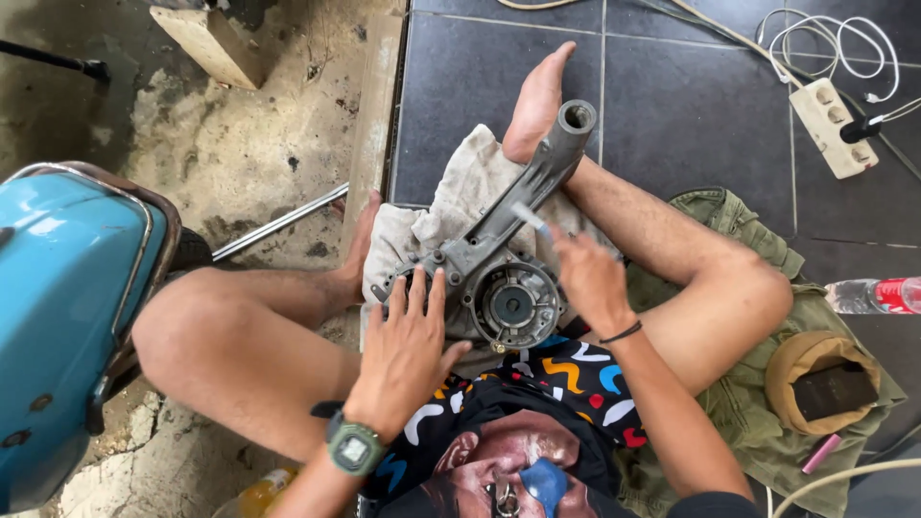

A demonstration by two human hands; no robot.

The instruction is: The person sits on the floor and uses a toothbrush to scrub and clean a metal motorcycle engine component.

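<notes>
the grey cast-metal engine casing with its long hollow-ended arm (508, 245) is lying on a crumpled off-white cloth (451, 197) across the person's crossed legs, and it is looking liable to tip or slide toward the dark tiled floor (691, 105), since only the soft cloth and one palm are steadying it. the left hand (408, 345) is lying flat with fingers spread over the casing's left rim, wrist bent, a green digital watch (355, 448) showing. the right hand (587, 278) is hovering just right of the round opening, fingers pinching a small blurred pale tool (531, 219) against the arm; a slip there could be scratching the metal
</notes>
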